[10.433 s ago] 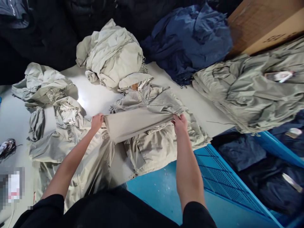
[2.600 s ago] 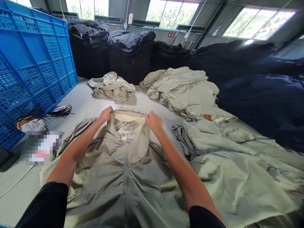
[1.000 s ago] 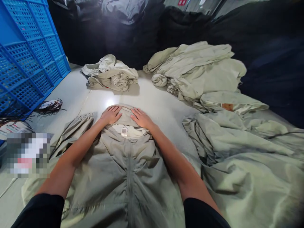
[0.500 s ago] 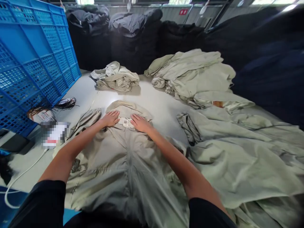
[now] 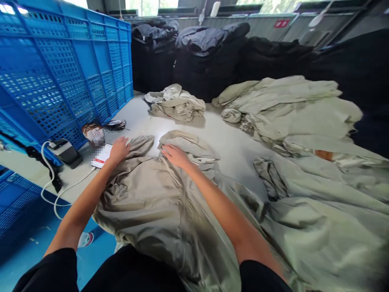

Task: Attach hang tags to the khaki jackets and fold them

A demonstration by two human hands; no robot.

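Observation:
A khaki zip-front jacket [image 5: 146, 194] lies on the pale table [image 5: 212, 142] right in front of me, its zip running toward me. My left hand [image 5: 119, 149] rests on the jacket's shoulder near the far edge, holding nothing. My right hand [image 5: 176, 156] lies flat on the bunched collar [image 5: 190, 145], with the fingers pointing left and nothing gripped. The jacket's lower part is bunched and partly hidden under my forearms and black sleeves. A large crumpled pale green garment [image 5: 319, 215] spreads out to my right, close to my right arm.
A tall blue plastic crate [image 5: 69, 77] stands at left. Near it lie a black power bank [image 5: 65, 152], a white cable, a blurred white item [image 5: 101, 155] and a tangle of dark cords. A folded jacket [image 5: 178, 104], a pale pile [image 5: 282, 107] and dark bales stand beyond.
My hands have spread apart from side by side on the collar. The jacket now looks more bunched, its collar folded over, and the view has swung to show more of the blue crate.

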